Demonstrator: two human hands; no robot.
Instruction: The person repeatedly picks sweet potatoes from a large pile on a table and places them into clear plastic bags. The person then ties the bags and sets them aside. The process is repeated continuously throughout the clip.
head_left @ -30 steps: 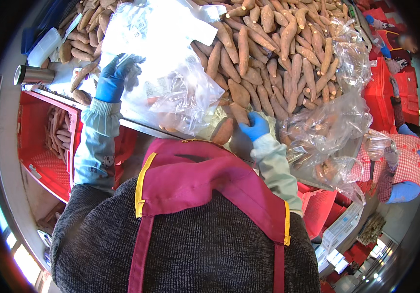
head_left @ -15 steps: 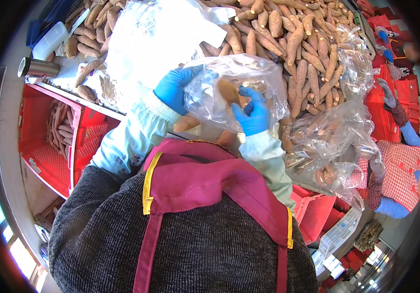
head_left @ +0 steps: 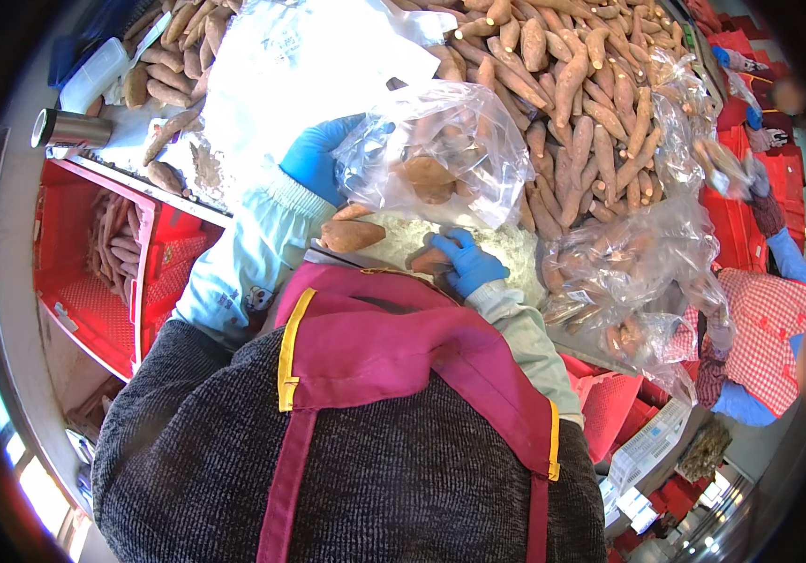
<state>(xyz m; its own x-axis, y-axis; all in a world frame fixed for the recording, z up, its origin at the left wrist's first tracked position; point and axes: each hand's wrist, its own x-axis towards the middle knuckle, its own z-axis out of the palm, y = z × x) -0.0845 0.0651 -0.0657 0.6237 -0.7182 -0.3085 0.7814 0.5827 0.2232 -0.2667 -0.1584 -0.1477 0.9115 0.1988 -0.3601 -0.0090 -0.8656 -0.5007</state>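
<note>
My left hand (head_left: 316, 161), in a blue glove, grips the left side of a clear plastic bag (head_left: 492, 155); its fingertips are partly hidden by the plastic. Inside the bag lies a sweet potato (head_left: 428, 180). Near the table's front edge, my gloved right hand (head_left: 470, 263) has its fingers closed round one end of another sweet potato (head_left: 429, 262), partly covered by my apron. A further sweet potato (head_left: 353, 235) rests on the table to the left of that one, below the bag.
A large heap of sweet potatoes (head_left: 581, 103) covers the table's far right. White plastic sheeting (head_left: 271, 94) lies at the far left, near a steel cup (head_left: 70, 129). Filled clear bags (head_left: 628, 253) stand to the right, with a co-worker in a checked apron (head_left: 764, 328) beyond. Red crates (head_left: 93, 272) are at the left.
My right hand has left the bag and come nearer to me, onto a sweet potato at the table edge. The bag has shifted slightly away and left. The co-worker's hand now holds a blurred package.
</note>
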